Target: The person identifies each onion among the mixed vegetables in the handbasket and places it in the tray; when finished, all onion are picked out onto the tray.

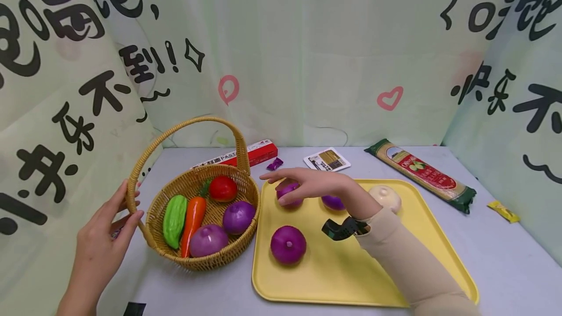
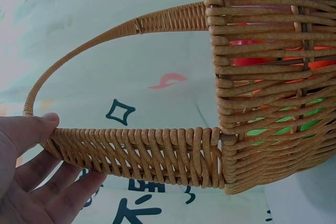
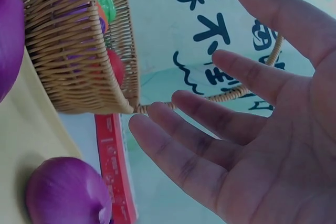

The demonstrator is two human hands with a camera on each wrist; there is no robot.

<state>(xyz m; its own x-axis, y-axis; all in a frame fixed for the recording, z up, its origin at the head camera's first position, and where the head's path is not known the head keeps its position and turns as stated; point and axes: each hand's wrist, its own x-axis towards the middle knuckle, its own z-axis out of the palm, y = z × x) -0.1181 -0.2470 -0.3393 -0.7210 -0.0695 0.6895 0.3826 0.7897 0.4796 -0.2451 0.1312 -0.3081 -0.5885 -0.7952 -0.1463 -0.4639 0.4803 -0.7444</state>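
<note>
One purple onion [image 1: 289, 194] just under right hand [image 1: 307, 184], grip released; left hand [image 1: 103, 238] grasping basket handle [image 1: 131, 194]

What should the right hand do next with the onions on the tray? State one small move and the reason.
Probably lower the right hand and close its fingers on the onion beneath it: the hand hovers open over it, two onions already lie in the basket, and the left hand steadies the handle.
</note>
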